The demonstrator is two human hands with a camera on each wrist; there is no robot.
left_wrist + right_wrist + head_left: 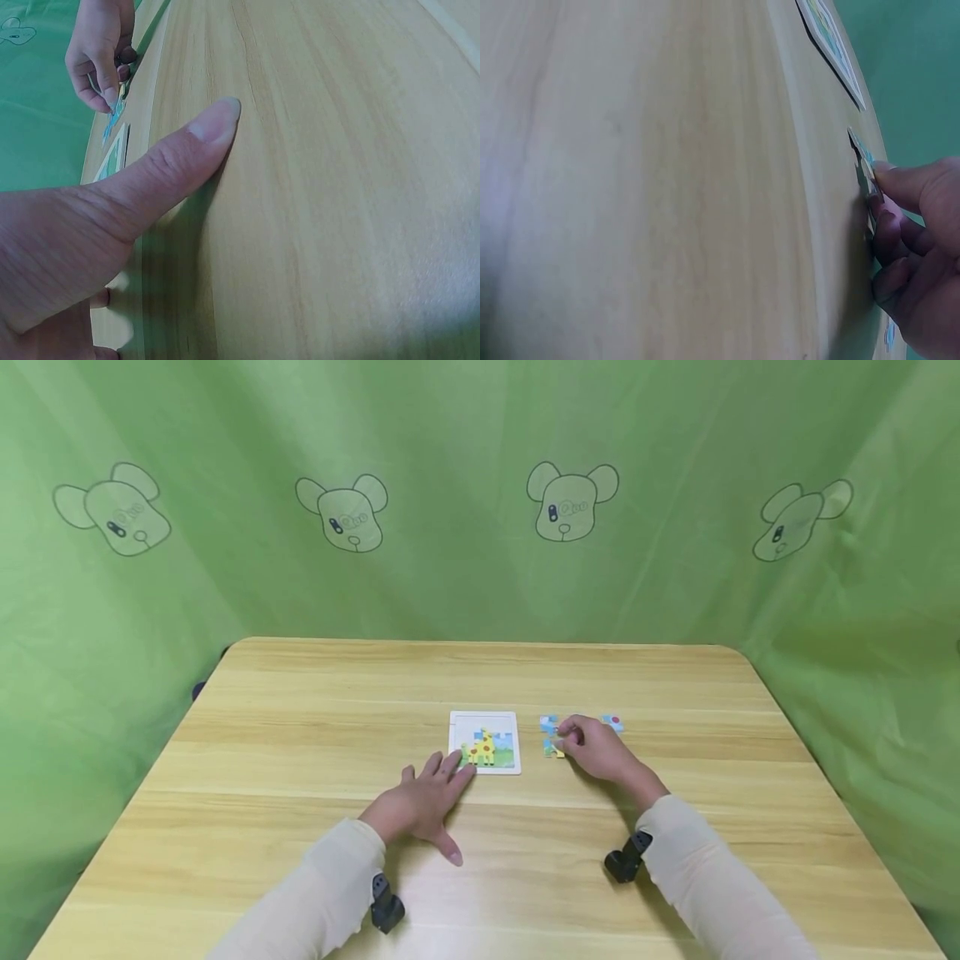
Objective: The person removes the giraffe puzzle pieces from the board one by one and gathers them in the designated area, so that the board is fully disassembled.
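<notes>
A white-framed jigsaw puzzle board (518,735) lies on the table, its lower part filled with a picture of a yellow giraffe (482,750) on grass. My left hand (422,802) lies with fingers spread, fingertips at the board's lower left corner and thumb pointing off to the side. To the right of the board, my right hand (600,752) pinches a jigsaw puzzle piece (861,150) between thumb and fingers, low over the table. The fingers partly cover that piece. Close by the right fingertips is a blue and white puzzle piece (548,723).
Another puzzle piece (614,722), blue with a red spot, lies beyond my right hand. The wooden table (337,693) has a far edge in front of a green curtain (457,577) with printed bear heads. A small black camera sits at each wrist.
</notes>
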